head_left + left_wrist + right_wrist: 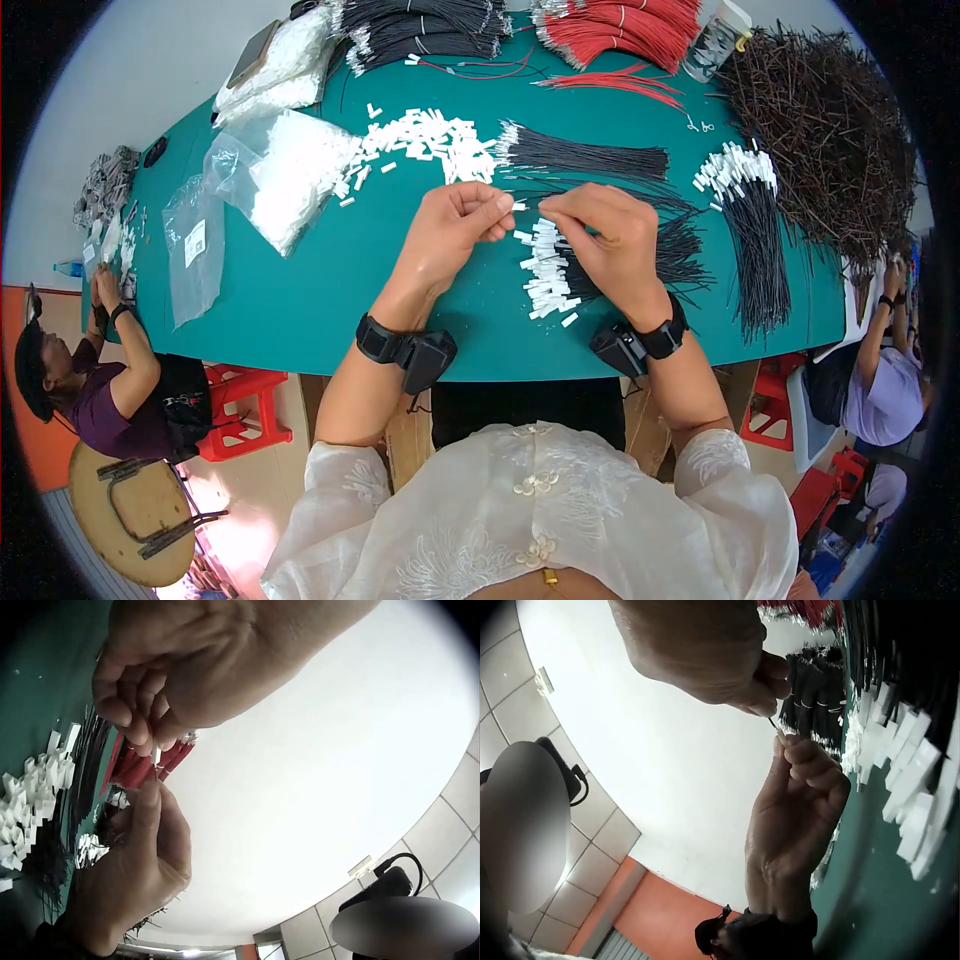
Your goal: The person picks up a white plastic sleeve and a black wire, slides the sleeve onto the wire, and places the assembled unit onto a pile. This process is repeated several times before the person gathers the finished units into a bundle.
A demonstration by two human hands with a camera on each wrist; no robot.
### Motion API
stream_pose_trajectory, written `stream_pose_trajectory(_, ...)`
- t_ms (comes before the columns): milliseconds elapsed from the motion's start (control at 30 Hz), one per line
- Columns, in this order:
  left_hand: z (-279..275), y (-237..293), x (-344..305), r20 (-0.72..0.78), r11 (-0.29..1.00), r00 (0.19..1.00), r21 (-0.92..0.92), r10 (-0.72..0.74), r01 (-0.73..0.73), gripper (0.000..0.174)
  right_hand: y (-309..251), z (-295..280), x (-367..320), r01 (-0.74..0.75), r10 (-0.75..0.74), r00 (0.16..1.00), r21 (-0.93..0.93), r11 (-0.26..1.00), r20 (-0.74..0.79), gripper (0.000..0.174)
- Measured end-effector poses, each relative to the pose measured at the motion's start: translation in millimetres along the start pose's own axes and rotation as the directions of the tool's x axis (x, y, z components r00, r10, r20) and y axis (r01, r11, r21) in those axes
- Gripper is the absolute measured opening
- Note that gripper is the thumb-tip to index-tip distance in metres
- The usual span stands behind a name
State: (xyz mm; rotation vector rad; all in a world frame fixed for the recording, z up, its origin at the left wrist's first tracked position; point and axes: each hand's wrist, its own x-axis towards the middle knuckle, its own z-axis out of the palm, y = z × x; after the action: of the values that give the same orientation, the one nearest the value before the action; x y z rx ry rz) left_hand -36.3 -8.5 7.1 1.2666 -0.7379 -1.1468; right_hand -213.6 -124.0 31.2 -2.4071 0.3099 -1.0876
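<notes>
Thumb and fingertips of my left hand (450, 230) pinch a small white connector housing (156, 756) above the table. Facing it, my right hand (612, 235) pinches a thin wire (772, 722) close to its end. In both wrist views the wire's end meets the connector, and the fingertips nearly touch. Beneath the right hand lies a bundle of black wires (685, 250) with white connectors (548, 275) on their near-left ends. Behind the hands, another black wire bundle (590, 153) has bare terminals.
Loose white connectors (430, 135) are heaped beside an open plastic bag (290, 180). Finished-looking black wires (755, 250) lie right, near a dark tangled pile (820, 130). Red wire bundles (620, 35) and black bundles (425, 30) line the back of the green table (380, 290). Other people sit at both sides.
</notes>
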Motion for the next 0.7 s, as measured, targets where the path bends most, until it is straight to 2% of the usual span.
stream_pose_trajectory(167,0.3,-2.6,0.8,-0.003,1.0,1.0,-0.024,-0.008,0.008,0.018,2.7,1.7,-0.8,-0.03,0.031,0.999,0.035,0.999,-0.012,0.014)
stream_pose_trajectory(433,0.5,-3.4,1.3,-0.032,0.998,0.999,-0.049,-0.027,0.026,0.016,4.5,4.1,-1.2,0.001,-0.001,1.0,0.032,0.999,-0.002,0.013)
stream_pose_trajectory(533,3.8,-1.5,0.9,-0.042,0.988,0.999,-0.152,0.007,-0.013,0.015,4.7,5.7,-1.2,-0.02,0.023,0.999,0.077,0.997,-0.042,0.014)
stream_pose_trajectory(700,3.4,2.8,-1.1,-0.033,0.987,0.999,-0.155,0.038,-0.042,0.014,-0.6,7.2,1.0,-0.041,0.042,0.999,0.103,0.994,-0.01,0.014)
